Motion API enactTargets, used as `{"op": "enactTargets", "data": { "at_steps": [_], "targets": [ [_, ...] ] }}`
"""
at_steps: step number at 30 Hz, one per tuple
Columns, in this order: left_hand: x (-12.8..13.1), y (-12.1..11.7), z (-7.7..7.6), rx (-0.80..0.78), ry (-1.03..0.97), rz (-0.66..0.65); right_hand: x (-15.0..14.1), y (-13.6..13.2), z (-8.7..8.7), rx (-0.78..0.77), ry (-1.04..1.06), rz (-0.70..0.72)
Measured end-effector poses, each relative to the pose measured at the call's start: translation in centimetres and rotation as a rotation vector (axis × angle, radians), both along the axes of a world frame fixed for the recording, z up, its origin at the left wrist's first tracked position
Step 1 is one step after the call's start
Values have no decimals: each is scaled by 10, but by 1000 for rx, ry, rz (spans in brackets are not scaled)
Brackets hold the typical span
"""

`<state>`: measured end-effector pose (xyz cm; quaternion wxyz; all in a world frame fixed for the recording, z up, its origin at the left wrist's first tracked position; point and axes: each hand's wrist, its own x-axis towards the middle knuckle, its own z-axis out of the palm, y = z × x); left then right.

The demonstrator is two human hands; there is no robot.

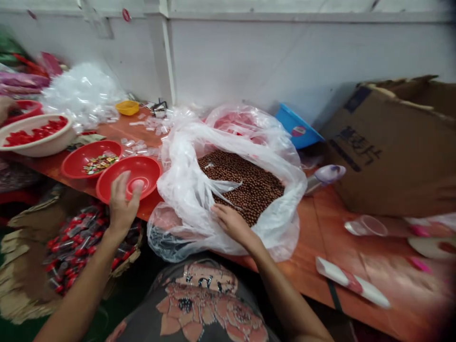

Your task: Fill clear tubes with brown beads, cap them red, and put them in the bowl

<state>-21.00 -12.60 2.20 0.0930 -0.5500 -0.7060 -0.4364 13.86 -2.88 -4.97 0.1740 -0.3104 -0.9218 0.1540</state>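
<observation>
My left hand is at the near rim of a red bowl, fingers spread and a little blurred, holding nothing that I can see. Inside that bowl is a small pale, translucent spot. To the right stands a large clear plastic bag, its mouth folded wide around a heap of small brown balls. My right hand lies on the bag's near edge beside the balls, fingers stretched to the left and touching the plastic. A second red bowl with small gold and green pieces overlaps the first one's left side.
A white basin of red pieces is at the left, near another person's hand. Clear plastic pieces pile behind. Below stands a carton of red-capped packs. Right are a blue basin, large carton, clear cup and white roll.
</observation>
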Motion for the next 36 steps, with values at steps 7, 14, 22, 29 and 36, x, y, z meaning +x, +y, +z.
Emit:
{"op": "enactTargets", "data": {
  "at_steps": [7, 14, 22, 29, 36],
  "targets": [
    [152, 47, -9, -402, 506, -1055, 102, 34, 49, -115, -525, -297],
    [209, 71, -60, -714, 805, -1057, 165, 13, 15, -186, -822, -288],
    [208, 89, -61, -525, 481, -1196, 188, 19, 12, 76, -573, -249],
    [203, 120, -12, -402, 111, -1033, 168, 64, 81, 499, -592, -483],
    [187, 138, 50, -190, -180, -941, 140, 122, 160, 771, -360, -543]
  ]
}}
